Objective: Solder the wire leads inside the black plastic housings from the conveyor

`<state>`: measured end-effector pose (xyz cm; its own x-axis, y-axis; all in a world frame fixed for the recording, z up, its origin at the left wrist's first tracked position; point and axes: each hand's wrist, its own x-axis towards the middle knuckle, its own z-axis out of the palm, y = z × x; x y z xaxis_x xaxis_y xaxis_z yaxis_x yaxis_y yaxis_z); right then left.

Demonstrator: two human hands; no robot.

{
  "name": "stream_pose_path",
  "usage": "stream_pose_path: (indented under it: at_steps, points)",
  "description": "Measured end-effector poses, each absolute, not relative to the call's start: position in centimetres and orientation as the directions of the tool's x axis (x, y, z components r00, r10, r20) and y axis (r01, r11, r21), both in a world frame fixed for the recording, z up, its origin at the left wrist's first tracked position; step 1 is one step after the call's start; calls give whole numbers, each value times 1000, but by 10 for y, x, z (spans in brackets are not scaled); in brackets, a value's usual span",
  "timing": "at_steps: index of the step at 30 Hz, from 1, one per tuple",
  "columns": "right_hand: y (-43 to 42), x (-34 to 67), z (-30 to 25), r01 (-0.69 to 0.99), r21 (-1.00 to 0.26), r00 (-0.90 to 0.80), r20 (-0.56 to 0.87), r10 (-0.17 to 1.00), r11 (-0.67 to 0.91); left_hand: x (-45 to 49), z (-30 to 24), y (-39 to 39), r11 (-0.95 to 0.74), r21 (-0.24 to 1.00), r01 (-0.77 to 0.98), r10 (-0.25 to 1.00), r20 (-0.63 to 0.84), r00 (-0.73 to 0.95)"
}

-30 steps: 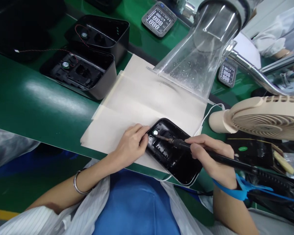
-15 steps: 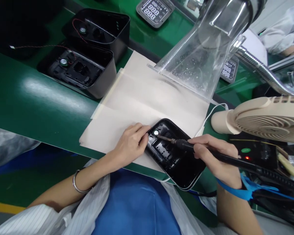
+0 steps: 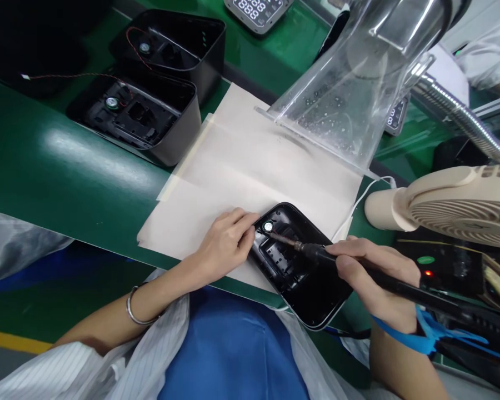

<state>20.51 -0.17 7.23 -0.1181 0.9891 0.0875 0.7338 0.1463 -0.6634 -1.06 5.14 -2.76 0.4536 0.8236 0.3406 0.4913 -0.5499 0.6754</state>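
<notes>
A black plastic housing (image 3: 312,294) lies tilted at the front edge of the mat, its inside facing up. Near its upper left corner sits a small round silver part (image 3: 268,226). My left hand (image 3: 229,241) grips the housing's left rim between thumb and fingers. In my right hand (image 3: 377,278) is a soldering iron (image 3: 320,254), held like a pen. Its tip reaches into the housing just beside the round part; whether it touches anything there I cannot tell. A blue strap circles my right wrist.
Two similar black housings (image 3: 177,136) with red wires stand at the back left. A beige paper mat (image 3: 233,161) covers the bench. Above it hangs a clear extraction hood (image 3: 325,105). On the right are a beige fan (image 3: 462,208) and a black unit with a red light (image 3: 429,273).
My right hand and the soldering iron have shifted slightly right and down, the tip staying by the round part. My left hand still holds the rim. The view has moved a little.
</notes>
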Motion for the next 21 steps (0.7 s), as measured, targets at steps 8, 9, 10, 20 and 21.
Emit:
stream_pose_path:
  at_steps: [8, 9, 10, 20, 21]
  points:
    - [3, 205, 67, 757, -637, -109, 95, 989, 145, -11, -28, 51, -562, 681, 470, 814, 353, 461]
    - [3, 205, 67, 758, -636, -108, 95, 990, 143, -11, -28, 52, -561, 683, 468, 814, 352, 462]
    - [3, 205, 67, 761, -633, -106, 91, 990, 139, -11, -28, 52, -559, 684, 468, 815, 350, 462]
    - [1, 209, 67, 761, -637, -131, 40, 991, 126, -11, -27, 53, -558, 683, 472, 815, 343, 467]
    - [2, 209, 67, 757, -639, -137, 45, 990, 134, -11, -26, 53, -561, 682, 470, 813, 346, 468]
